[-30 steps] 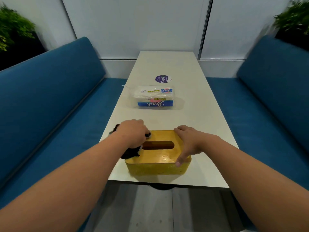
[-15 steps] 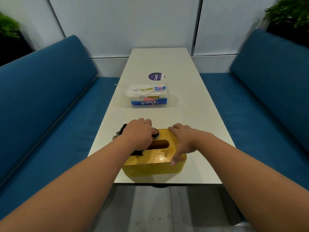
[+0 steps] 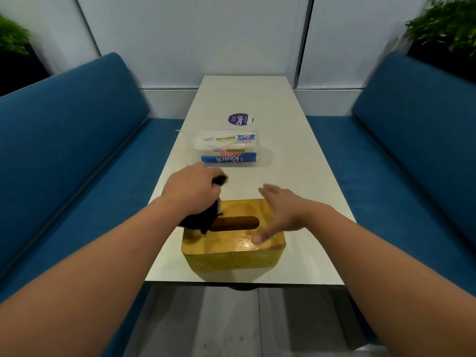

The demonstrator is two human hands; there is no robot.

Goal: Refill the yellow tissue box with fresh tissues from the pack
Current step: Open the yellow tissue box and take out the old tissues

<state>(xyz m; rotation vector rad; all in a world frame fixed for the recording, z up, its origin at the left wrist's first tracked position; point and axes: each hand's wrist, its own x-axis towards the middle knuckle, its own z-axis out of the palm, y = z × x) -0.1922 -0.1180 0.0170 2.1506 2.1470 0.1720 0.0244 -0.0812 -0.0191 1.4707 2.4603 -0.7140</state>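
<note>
The yellow tissue box [image 3: 231, 251] sits at the table's near edge, its dark slot facing up. My left hand [image 3: 193, 188] is above the box's far left corner and grips a black cloth [image 3: 201, 220] that hangs down onto the lid. My right hand [image 3: 280, 210] hovers over the box's right side with fingers spread and relaxed, thumb near the lid. The tissue pack [image 3: 228, 148], clear plastic with a blue "Reach" band, lies farther along the table, untouched.
The long white table [image 3: 296, 161] runs away from me between two blue benches [image 3: 77, 150]. A round purple sticker [image 3: 240, 119] lies beyond the pack. Plants stand in both far corners.
My left hand has lifted and moved away from me with the black cloth. My right hand has let go of the box and opened above it.
</note>
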